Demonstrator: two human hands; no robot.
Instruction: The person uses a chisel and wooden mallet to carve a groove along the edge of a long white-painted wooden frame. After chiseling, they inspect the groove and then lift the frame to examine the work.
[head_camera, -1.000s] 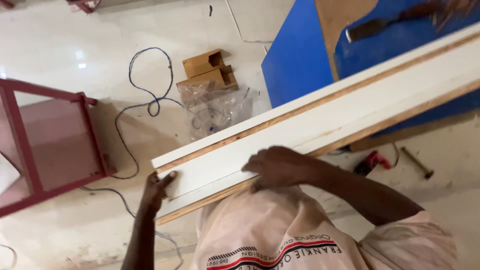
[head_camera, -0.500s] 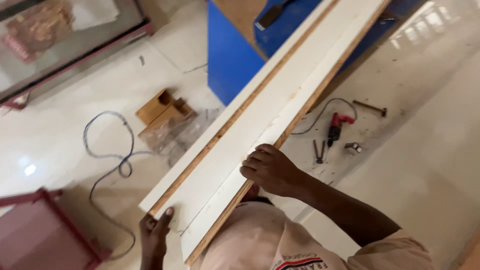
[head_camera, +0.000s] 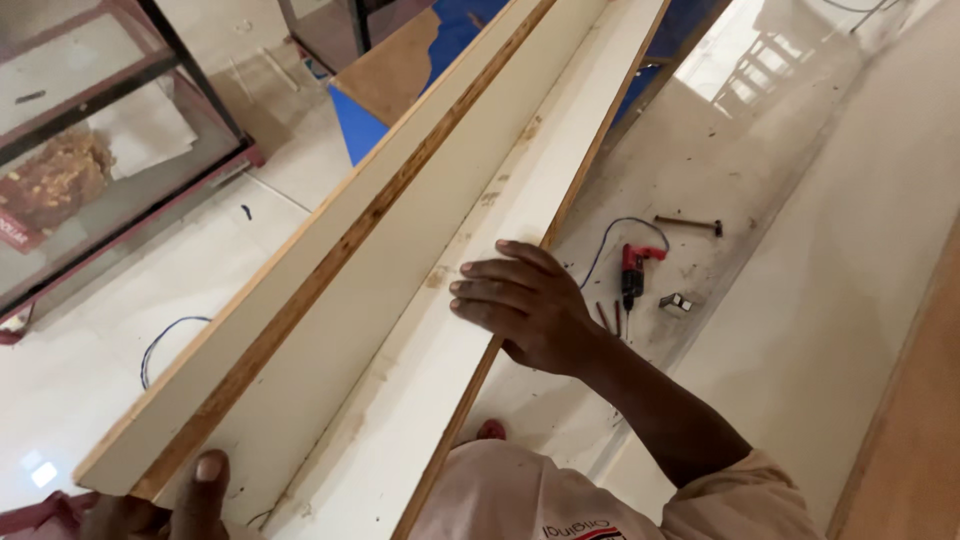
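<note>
The right hand (head_camera: 530, 305) lies flat, fingers together, on the long white board (head_camera: 440, 270), the left hand (head_camera: 160, 505) clamps its near end with the thumb on top, so the carrying step seems in hand and wants a steady grip.

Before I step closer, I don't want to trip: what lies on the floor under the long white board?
A red drill, hammer and blue wire show; the board hides the rest.
</note>
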